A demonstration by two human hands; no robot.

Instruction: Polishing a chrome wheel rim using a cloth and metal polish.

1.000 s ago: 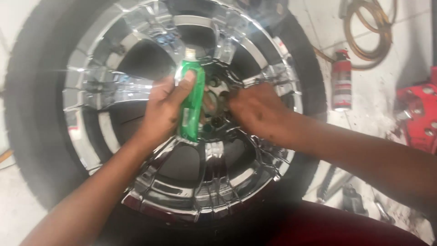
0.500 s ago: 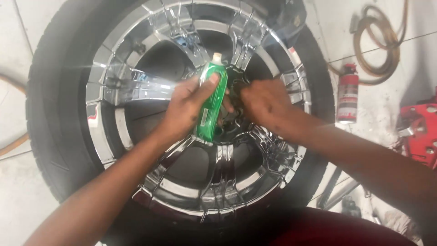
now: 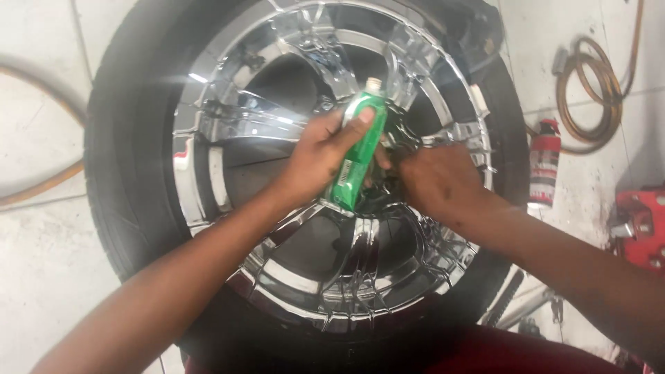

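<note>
Head view, looking down on a wheel laid flat on the floor. Your left hand (image 3: 320, 158) is closed around a green tube (image 3: 359, 156), thumb pressed along its upper face; the tube's pale capped end (image 3: 374, 84) points away from you, toward the far rim, and its crimped end sits just above the hub. The long axis runs from the hub toward the far edge of the wheel, tilted slightly to the right. Your right hand (image 3: 435, 181) lies just beside the tube's lower end, on the hub's right side, its fingers curled down into the centre of the chrome rim (image 3: 208, 173); whether they pinch anything there cannot be told, since the fingertips are hidden. The tube therefore lies immediately left of your right hand and wholly within your left hand's grasp; the left hand is the nearer one. The rim's polished spokes radiate from beneath both hands, ringed by the black tyre (image 3: 118, 173). The wheel rests on a pale tiled floor (image 3: 41, 263). Beyond the tyre's right edge stand a red spray can (image 3: 544, 165) and a coiled hose (image 3: 596, 90); a red piece of equipment (image 3: 641, 225) sits at the right edge of view, and a hose curves across the floor at left
</note>
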